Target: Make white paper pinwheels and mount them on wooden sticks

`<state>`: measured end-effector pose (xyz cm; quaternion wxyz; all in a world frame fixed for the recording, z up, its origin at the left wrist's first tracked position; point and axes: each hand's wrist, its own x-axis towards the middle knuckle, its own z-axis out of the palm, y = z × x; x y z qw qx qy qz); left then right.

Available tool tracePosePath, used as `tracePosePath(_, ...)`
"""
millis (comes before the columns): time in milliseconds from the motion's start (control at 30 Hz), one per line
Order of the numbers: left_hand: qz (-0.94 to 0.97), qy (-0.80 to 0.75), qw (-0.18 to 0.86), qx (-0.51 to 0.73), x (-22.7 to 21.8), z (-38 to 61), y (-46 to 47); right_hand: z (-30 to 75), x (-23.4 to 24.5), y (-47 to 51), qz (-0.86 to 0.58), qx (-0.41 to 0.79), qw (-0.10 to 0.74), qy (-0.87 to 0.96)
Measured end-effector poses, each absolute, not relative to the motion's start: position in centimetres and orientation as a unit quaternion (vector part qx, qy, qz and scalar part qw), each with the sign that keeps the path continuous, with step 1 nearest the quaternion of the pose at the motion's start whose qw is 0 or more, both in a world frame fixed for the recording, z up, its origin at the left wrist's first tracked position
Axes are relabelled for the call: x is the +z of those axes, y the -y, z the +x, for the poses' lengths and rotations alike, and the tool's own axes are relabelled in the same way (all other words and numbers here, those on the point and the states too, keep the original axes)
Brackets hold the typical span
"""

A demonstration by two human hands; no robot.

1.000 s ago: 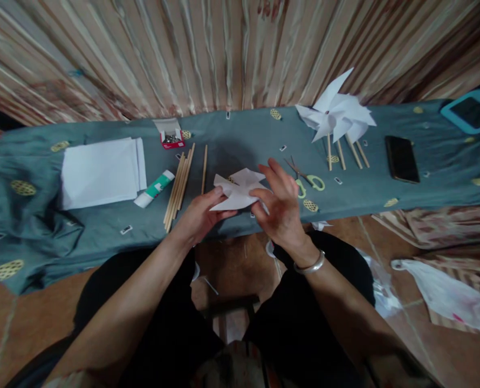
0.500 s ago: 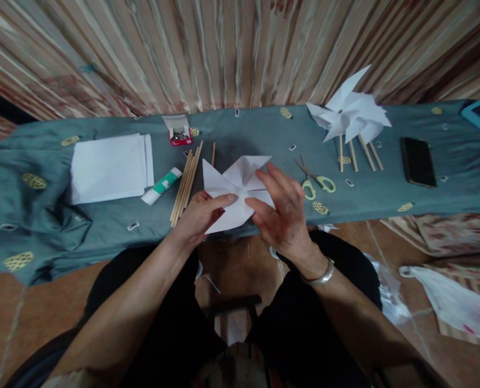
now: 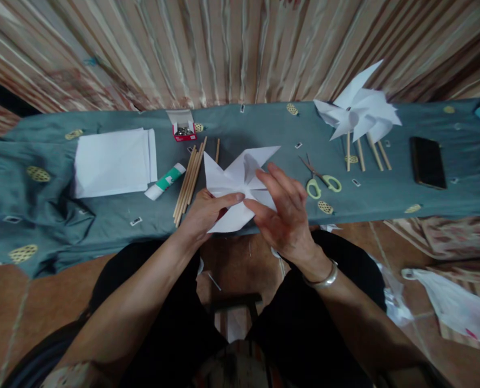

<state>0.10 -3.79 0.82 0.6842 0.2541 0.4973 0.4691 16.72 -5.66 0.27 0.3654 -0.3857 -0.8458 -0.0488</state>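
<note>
A white paper pinwheel (image 3: 234, 175), its corners cut into blades, is held just above the front edge of the cloth-covered table. My left hand (image 3: 207, 213) grips it from the left, the thumb pressing near its middle and the other fingers underneath. From the right, my right hand (image 3: 284, 210) has its thumb close to the centre and its fingertips on a right-hand blade. Some blades curve inward toward the middle. Thin wooden sticks (image 3: 189, 180) lie just left of the pinwheel, and scissors (image 3: 319, 180) with light green handles rest to its right.
Left on the table (image 3: 264, 121) are stacked white paper (image 3: 110, 164), a glue stick (image 3: 165, 181) and an open red box (image 3: 184, 132) of small metal pieces. Pinwheels on sticks (image 3: 355, 110) and a dark phone (image 3: 428, 163) lie right. A plastic bag (image 3: 454, 302) is on the floor.
My left thumb has slid slightly right, toward the pinwheel's centre. The upper right blade reaches a little farther out. The whole view has shifted slightly; the other table items stay in place.
</note>
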Motion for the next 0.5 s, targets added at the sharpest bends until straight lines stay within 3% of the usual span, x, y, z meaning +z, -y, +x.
tracePosePath(267,0.271,-0.494,0.661,0.496,0.1,0.0,3.7,16.8,0.2,5.8,-0.38,-0.066,0.358,0.85)
tracePosePath(500,0.311,-0.482,0.589,0.569,-0.8,-0.5,2.9,17.5,0.5,5.6,-0.426,0.017,0.395,0.814)
